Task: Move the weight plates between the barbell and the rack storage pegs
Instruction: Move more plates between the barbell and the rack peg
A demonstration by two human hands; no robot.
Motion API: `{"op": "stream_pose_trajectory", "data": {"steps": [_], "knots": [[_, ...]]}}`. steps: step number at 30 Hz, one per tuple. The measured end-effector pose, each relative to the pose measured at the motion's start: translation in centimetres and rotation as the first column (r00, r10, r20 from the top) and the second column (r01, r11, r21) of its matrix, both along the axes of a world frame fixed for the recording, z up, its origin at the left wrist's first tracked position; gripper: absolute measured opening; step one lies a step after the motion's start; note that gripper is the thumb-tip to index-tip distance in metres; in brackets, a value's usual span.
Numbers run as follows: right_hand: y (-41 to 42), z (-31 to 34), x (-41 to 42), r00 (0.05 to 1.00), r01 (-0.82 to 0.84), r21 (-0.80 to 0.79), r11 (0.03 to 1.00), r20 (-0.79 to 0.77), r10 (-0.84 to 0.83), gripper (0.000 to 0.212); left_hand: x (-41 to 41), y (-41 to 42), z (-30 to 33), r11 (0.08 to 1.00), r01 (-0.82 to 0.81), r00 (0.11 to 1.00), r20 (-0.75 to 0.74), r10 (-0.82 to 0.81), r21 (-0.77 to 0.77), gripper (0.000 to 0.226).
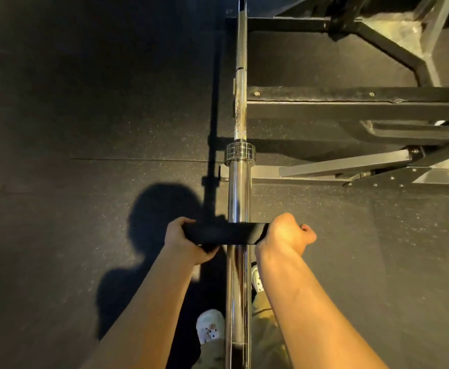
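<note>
A chrome barbell runs straight away from the viewer, its thick polished sleeve in the near half ending at a ribbed steel collar, beyond which the thinner, duller shaft shows rust-like speckling and lies against the edge of a black rack. The rack is built of square painted steel tubing with bolted joints, a flat horizontal beam with two bolt heads crossing to the right and an angled grey brace below it; these members crowd the right side of the shaft, while the left side of the bar is bordered only by floor. A black weight plate sits threaded on the sleeve, seen edge-on as a smooth, slightly glossy band across the bar, well short of the collar. The left hand grips the plate's left rim with fingers curled over the far edge and thumb beneath; the right hand presses its palm against the right rim with fingers curled round it, knuckles turned outward. Both bare forearms reach in from the bottom edge on either side of the sleeve. The floor is dark speckled rubber matting with a seam running across it, and it carries the person's shadow. Below the bar, pale shoes and olive trousers show.
</note>
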State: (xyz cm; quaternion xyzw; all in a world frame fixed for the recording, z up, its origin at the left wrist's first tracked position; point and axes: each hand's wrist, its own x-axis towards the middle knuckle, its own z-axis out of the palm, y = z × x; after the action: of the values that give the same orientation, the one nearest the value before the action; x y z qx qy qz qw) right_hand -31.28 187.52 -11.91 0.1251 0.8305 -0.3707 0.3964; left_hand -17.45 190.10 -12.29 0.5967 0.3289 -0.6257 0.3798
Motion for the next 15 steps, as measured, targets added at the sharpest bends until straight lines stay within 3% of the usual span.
{"op": "stream_pose_trajectory", "data": {"steps": [5, 9, 15], "knots": [[-3.0, -0.9, -2.7, 0.96, 0.054, -0.01, 0.999, 0.275, -0.049, 0.031, -2.3, -3.2, 0.6, 0.998, 0.032, 0.978, 0.21, -0.02, -0.054, 0.004], [-5.1, -1.1, -4.3, 0.912, -0.064, 0.016, 0.998, 0.407, 0.052, 0.015, -3.5, -5.2, 0.2, 0.987, 0.091, 0.952, 0.303, -0.047, -0.132, 0.014], [-5.4, -1.4, -5.0, 0.858, -0.091, 0.036, 0.995, 0.51, 0.06, 0.015, -4.4, -5.2, 0.7, 0.986, 0.112, 0.919, 0.389, -0.056, -0.121, 0.037]]}}
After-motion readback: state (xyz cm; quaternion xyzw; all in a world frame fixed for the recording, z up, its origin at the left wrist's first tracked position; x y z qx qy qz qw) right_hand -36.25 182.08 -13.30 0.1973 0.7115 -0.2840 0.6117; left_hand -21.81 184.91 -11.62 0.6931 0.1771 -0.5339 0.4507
